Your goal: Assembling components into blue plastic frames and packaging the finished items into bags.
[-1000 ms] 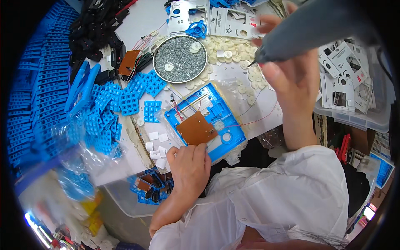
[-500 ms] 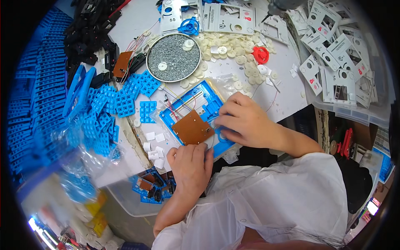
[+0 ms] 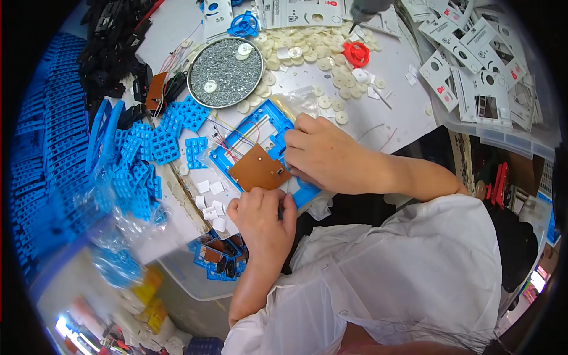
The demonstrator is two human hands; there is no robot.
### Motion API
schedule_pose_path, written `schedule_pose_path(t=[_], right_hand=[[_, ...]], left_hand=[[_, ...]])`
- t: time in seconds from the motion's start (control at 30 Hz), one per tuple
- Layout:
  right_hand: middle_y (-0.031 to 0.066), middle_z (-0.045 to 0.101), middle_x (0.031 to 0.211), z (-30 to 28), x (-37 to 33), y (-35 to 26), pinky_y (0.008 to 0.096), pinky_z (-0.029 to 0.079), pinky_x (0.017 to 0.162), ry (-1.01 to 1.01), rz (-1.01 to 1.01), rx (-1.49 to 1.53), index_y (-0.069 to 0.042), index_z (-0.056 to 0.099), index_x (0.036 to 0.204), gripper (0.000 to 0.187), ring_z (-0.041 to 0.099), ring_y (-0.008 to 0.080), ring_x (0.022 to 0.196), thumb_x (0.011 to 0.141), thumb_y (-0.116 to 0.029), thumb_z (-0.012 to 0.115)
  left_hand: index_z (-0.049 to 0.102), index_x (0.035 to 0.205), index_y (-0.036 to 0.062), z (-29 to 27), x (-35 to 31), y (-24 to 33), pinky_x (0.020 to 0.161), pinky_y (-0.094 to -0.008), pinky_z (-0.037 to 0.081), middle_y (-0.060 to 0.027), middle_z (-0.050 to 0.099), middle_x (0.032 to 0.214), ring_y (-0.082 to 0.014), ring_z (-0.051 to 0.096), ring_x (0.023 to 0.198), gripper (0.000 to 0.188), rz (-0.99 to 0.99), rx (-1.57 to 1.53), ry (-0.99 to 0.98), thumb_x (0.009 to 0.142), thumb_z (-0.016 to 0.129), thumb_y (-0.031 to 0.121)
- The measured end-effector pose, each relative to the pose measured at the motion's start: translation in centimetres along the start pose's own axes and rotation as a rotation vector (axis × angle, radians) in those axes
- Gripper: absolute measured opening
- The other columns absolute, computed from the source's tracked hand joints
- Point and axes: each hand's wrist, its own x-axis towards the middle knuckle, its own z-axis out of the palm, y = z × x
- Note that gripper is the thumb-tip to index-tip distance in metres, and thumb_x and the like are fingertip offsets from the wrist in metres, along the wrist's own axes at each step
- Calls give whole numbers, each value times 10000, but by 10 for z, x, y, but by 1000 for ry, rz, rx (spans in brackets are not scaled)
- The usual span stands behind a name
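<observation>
The person works on a blue plastic frame (image 3: 260,133) that lies on the table (image 3: 402,100), near its front edge and just in front of the body. A brown circuit board (image 3: 255,171) sits on the lower part of this frame, and thin red and dark wires (image 3: 228,142) run from the board across the frame opening.

The right hand (image 3: 325,155) lies on the right side of the frame, with its fingers bent down and pressing on the blue plastic just beside the board. Its grip is narrow, but I cannot tell if something small is pinched under the fingertips. The left hand (image 3: 263,216) is at the near edge of the frame, just below the board. Its fingers are curled and touch the lower edge of the frame and the board; the grip is nearly closed, and what it keeps inside is hidden.

Small white square pieces (image 3: 212,204) lie on the table to the left of the left hand. Further left there is a heap of blue keypad pieces (image 3: 160,139). Behind the frame stands a round metal dish (image 3: 225,64) full of small screws, with some white discs (image 3: 307,65) spread on the table to its right. A red round part (image 3: 355,53) lies among these discs. A clear bin (image 3: 497,127) with white printed panels stands at the right side.
</observation>
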Motion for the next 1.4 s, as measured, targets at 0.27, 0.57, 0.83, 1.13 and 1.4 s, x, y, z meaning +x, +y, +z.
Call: schedule_pose_path(t=[0.27,0.57,0.83,1.13,1.4], right_hand=[[49,557,916,11,-2,3,365,468,722,80,4,22,-86,627,791,162,516,262,921,802,-175,762],[62,560,887,2,-3,6,373,497,764,110,-40,133,-73,651,817,138,528,283,913,781,-127,773],[71,624,971,-15,-6,-13,412,495,807,79,-35,242,-71,665,951,212,568,303,943,767,-50,767],[52,631,888,3,11,-41,381,527,753,29,-52,362,-97,635,982,174,619,266,896,854,-147,743],[68,689,827,3,14,-33,352,499,632,-41,183,617,-63,692,977,109,647,245,711,872,-68,720]], left_hand=[[595,816,79,6,-2,-2,798,-435,357,-82,546,805,-291,551,802,100,-31,4,-12,815,693,101],[621,863,59,-2,-3,-8,823,-452,391,-100,564,846,-305,567,827,102,10,55,-39,812,707,80],[664,990,72,-27,-11,-19,852,-404,393,-52,674,925,-248,615,858,190,119,-23,55,814,732,49],[684,1075,39,-22,-23,-25,822,-345,429,-66,686,894,-201,605,796,260,-223,-487,54,825,746,6],[674,1010,54,-30,-15,-20,809,-347,414,-61,677,899,-212,573,773,275,-168,-368,11,773,813,60]])
